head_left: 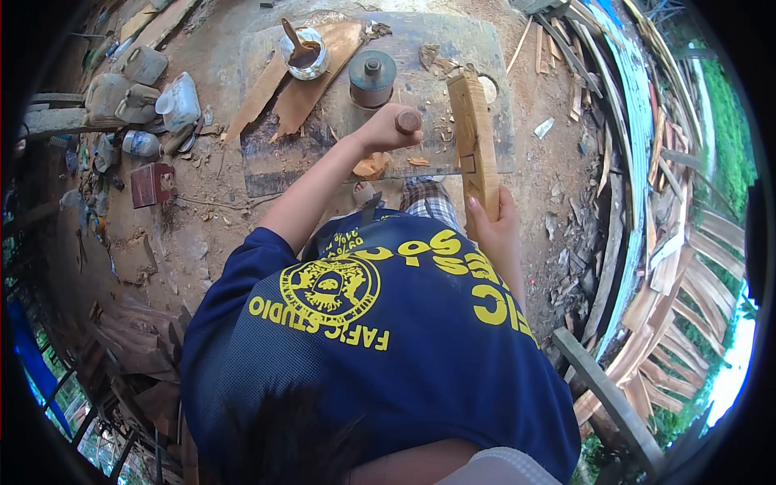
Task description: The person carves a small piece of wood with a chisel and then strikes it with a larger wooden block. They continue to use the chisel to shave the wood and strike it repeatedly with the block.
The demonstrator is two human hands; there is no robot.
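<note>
My left hand (386,129) is closed around a wooden handle (408,122), whose round brown end faces up at me. What the handle belongs to is hidden below the fist. On the right, my right hand (496,220) grips the near end of a long, thick piece of light wood (473,129). This wood stands on a slant, its far end over the board, and dark rectangular marks or cuts show along its side. A round container with a greenish knobbed lid (372,74) stands just beyond my left fist.
A worn wooden board (267,166) lies on the dirt floor. On it are a white tub (305,69) with brown contents and a stick or brush, flat brown sheets (315,101) and wood shavings. Plastic jugs (179,103) lie left, beside a red box (151,184). Wood strips pile up right.
</note>
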